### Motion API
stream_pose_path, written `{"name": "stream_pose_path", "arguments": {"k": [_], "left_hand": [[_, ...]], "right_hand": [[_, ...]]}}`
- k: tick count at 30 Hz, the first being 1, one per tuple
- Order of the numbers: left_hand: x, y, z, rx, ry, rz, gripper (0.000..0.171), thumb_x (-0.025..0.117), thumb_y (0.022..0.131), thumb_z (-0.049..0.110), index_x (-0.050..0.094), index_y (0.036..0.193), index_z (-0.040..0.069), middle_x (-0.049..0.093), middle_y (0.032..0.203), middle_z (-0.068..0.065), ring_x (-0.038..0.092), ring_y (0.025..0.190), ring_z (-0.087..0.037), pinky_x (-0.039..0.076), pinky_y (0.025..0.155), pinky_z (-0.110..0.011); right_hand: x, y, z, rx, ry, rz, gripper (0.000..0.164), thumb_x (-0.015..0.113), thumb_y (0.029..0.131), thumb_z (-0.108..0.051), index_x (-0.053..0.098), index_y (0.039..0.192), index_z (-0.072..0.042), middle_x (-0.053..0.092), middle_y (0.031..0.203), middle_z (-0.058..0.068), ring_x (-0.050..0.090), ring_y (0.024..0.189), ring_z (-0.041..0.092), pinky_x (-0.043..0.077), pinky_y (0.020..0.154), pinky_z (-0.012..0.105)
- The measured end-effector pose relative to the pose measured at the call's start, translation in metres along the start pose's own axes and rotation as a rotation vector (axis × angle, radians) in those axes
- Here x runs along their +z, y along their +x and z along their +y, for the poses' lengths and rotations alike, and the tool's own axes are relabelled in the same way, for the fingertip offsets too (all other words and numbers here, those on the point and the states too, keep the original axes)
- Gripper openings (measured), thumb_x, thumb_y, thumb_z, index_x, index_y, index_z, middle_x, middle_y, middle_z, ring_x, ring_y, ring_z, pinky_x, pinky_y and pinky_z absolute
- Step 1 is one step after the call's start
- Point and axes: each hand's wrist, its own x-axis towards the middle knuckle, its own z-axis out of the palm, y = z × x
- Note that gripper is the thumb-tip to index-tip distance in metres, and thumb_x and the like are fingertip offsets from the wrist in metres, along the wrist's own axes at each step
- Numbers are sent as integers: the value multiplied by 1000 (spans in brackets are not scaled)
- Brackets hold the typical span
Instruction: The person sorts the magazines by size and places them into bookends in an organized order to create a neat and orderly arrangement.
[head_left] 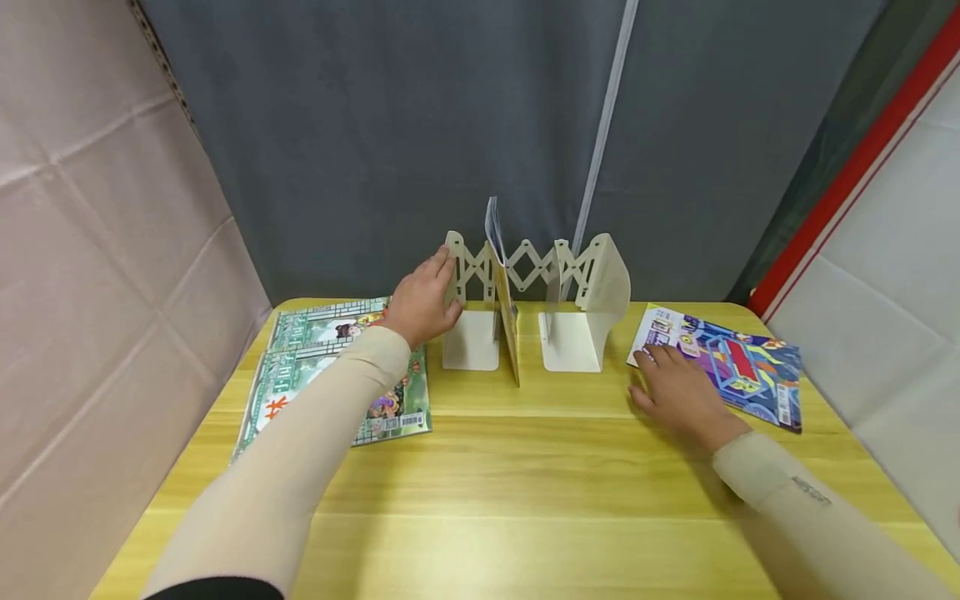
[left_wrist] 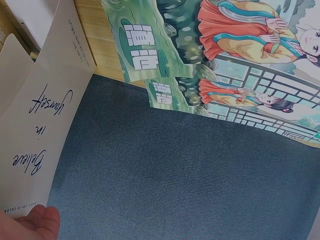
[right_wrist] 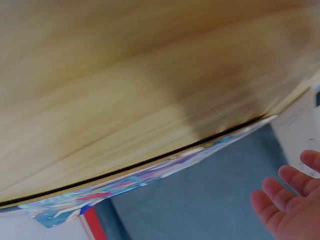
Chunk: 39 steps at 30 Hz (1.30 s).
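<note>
A cream extendable bookend [head_left: 611, 283] with a criss-cross lattice stands at the table's back middle. My left hand [head_left: 422, 302] touches its left end panel; in the left wrist view its fingertips are at a corner of that panel [left_wrist: 35, 120], which is printed "Believe in yourself". A thin magazine [head_left: 507, 312] stands nearly upright between the bookend's dividers, leaning slightly. My right hand [head_left: 678, 392], fingers relaxed and slightly spread, is over the left edge of a purple and blue magazine [head_left: 772, 367] lying on the table. In the right wrist view, its fingers [right_wrist: 295, 197] hold nothing.
Two green illustrated magazines [head_left: 296, 362] lie overlapping at the left, partly under my left forearm. The yellow wood-grain table [head_left: 525, 483] meets a dark grey curtain [head_left: 375, 150] at the back. Pale cloth panels [head_left: 105, 250] flank both sides.
</note>
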Motion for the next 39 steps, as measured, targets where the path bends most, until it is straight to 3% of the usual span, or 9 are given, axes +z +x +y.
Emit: {"name": "stream_pose_path", "arguments": {"k": [8, 21, 32, 39], "left_hand": [[0, 2, -1, 4, 5, -7, 71, 62, 91, 28, 38, 150, -3, 26, 160, -18, 41, 138, -35, 43, 105, -49], [0, 2, 0, -5, 3, -15, 72, 63, 91, 28, 37, 151, -2, 25, 161, -17, 40, 138, -35, 44, 104, -49], [-1, 0, 1, -5, 5, -20, 71, 60, 92, 28, 36, 151, -2, 24, 161, -17, 40, 138, -34, 45, 102, -48], [-2, 0, 0, -6, -1, -6, 70, 61, 92, 27, 37, 151, -2, 25, 161, -17, 41, 138, -34, 46, 101, -48]], "right_hand": [[13, 10, 23, 50, -7, -72, 56, 61, 94, -41, 55, 132, -1, 50, 137, 28, 41, 128, 48, 34, 101, 69], [28, 25, 51, 125, 30, -165, 77, 41, 100, -58, 38, 149, 3, 31, 151, 32, 23, 138, 55, 23, 105, 74], [28, 33, 54, 184, 95, -304, 93, 26, 97, -69, 27, 154, 5, 20, 154, 36, 19, 137, 59, 23, 105, 73], [27, 36, 57, 165, 117, -330, 91, 28, 99, -67, 28, 153, 6, 22, 153, 37, 22, 135, 61, 24, 105, 73]]}}
